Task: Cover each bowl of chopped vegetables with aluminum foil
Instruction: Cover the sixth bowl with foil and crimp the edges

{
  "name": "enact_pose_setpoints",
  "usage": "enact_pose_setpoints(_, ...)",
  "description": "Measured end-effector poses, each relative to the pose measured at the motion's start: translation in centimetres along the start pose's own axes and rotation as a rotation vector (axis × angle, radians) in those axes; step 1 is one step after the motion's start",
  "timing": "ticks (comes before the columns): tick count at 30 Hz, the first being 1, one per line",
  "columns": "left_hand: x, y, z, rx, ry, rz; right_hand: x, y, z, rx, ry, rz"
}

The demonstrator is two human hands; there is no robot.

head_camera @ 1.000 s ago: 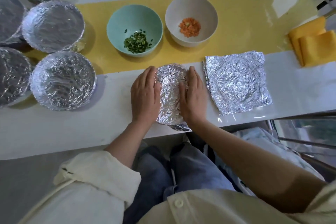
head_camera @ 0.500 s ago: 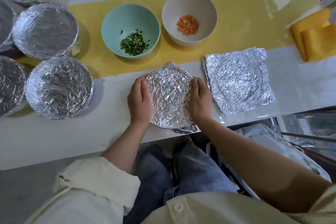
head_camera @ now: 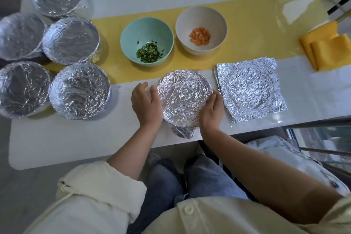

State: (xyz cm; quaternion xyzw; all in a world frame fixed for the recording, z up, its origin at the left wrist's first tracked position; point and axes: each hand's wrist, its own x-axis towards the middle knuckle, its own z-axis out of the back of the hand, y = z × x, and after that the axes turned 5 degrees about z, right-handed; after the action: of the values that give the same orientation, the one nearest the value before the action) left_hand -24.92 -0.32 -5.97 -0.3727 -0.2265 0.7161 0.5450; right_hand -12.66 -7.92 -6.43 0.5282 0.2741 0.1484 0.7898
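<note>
Left hand (head_camera: 147, 103) & right hand (head_camera: 211, 112) cup opposite sides of foil-wrapped bowl (head_camera: 184, 97), fingers curled against its rim, pressing foil down. Bowl sits near front edge of table (head_camera: 57, 138), w/ loose foil bunched at its near side. Just right of it: stack of spare foil sheets (head_camera: 248, 89), creased w/ a round imprint. Beyond, on yellow runner (head_camera: 256, 30): teal bowl (head_camera: 133, 32) w/ chopped greens & white bowl (head_camera: 190, 19) w/ diced carrot, both uncovered. Five covered bowls (head_camera: 79, 91) grouped at left. Handling (judged): foil is thin, light, holds a crease but tears under a sharp pull. Its top skin dents if pressed, so take hold at rim/side wall, not centre. Bowl prob. light, little inside, may slide on glossy tabletop, so steady w/ one hand while the other crimps. Approx. two bowls left to cover.
</note>
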Motion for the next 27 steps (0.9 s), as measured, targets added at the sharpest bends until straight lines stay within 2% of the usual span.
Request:
enact_pose_setpoints(2, -1.2, -0.2, 0.0, 0.017, -0.039, 0.003, -0.8, 0.4, -0.2, 0.08, -0.031, -0.082)
enact_pose_setpoints(5, -2.5, 0.0, -0.6, 0.031, -0.052, 0.021, -1.8, 0.1, 0.1, 0.09, 0.024, -0.169)
enact_pose_setpoints(10, -3.8, 0.2, -1.3, 0.045, -0.102, 0.01, -0.5, -0.4, 2.6, -0.047, 0.054, -0.159)
enact_pose_setpoints(12, -4.4, 0.0, -1.7, 0.054, -0.134, -0.013, 0.9, -0.2, 3.1, -0.068, 0.068, -0.045)
enact_pose_setpoints(16, -5.4, -0.1, -2.9, 0.055, -0.153, -0.083, 4.3, 0.7, 2.5, -0.21, 0.249, 0.487)
enact_pose_setpoints(19, -5.0, 0.1, -3.5, -0.023, -0.157, -0.054, 6.3, 1.6, 1.2, -0.357, 0.409, 0.634)
enact_pose_setpoints(22, -4.5, 0.5, -4.0, -0.103, -0.218, -0.07, 6.9, 1.0, 0.0, -0.372, 0.479, 0.554)
enact_pose_setpoints(24, -4.4, 0.7, -4.1, -0.151, -0.254, -0.069, 7.1, 0.4, -0.4, -0.35, 0.462, 0.5)
enact_pose_setpoints(27, -4.1, 0.8, -4.2, -0.236, -0.277, 0.048, 7.5, -0.1, -0.5, -0.257, 0.487, 0.388)
